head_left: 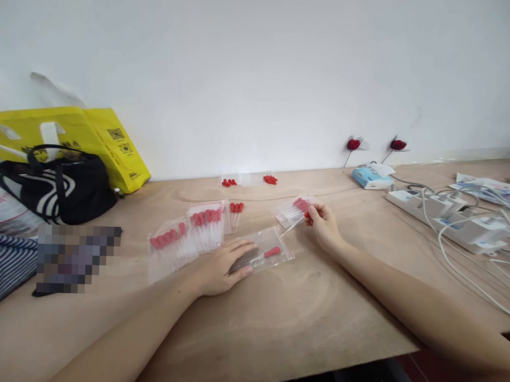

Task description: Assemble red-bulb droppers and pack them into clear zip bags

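My left hand (229, 266) lies flat with its fingers stretched out on a clear zip bag (284, 258). Inside that bag is a dropper (272, 252) with a red bulb. My right hand (322, 222) pinches another dropper (307, 214) by its red bulb, its clear tube slanting down towards the bag's upper edge. Just left of those fingers is a group of red-bulbed droppers (298, 203) on clear plastic. Filled bags of droppers (168, 238) lie left of my left hand, and a second filled bag (206, 225) overlaps them. Loose droppers (236, 210) rest beside that bag.
Small heaps of red bulbs (270, 180) lie on plastic bags by the wall. At right are a tissue pack (366, 178) and a power strip (438, 214) with trailing cables. A black bag (83, 185) and a yellow bag (114, 152) stand at left.
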### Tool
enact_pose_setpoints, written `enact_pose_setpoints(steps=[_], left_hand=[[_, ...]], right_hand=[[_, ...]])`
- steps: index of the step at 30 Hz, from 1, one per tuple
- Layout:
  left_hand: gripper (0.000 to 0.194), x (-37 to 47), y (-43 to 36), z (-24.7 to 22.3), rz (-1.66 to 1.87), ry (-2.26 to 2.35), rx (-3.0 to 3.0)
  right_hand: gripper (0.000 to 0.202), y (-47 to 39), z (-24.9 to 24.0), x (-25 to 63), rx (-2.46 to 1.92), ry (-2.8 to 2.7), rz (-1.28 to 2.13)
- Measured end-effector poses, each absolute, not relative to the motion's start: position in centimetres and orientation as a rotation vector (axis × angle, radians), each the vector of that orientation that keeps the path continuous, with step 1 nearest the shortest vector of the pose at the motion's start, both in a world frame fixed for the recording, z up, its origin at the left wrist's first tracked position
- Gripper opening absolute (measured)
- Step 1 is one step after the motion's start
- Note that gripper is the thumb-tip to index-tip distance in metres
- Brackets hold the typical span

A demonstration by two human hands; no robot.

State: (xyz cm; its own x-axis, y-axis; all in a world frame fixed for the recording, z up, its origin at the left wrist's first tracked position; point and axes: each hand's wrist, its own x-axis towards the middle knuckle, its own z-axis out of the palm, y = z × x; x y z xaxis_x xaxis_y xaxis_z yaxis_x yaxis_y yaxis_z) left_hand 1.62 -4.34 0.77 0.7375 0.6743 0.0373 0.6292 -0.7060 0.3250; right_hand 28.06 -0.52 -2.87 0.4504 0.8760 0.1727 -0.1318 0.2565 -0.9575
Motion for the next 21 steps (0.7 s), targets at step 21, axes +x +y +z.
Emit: enact_pose_setpoints(steps=[21], left_hand=[[0.046, 1.5, -4.4, 0.6, 0.256, 1.024, 2.632]], right_hand=[[0.033, -2.2, -2.8, 26.0, -1.058, -0.846, 1.034]])
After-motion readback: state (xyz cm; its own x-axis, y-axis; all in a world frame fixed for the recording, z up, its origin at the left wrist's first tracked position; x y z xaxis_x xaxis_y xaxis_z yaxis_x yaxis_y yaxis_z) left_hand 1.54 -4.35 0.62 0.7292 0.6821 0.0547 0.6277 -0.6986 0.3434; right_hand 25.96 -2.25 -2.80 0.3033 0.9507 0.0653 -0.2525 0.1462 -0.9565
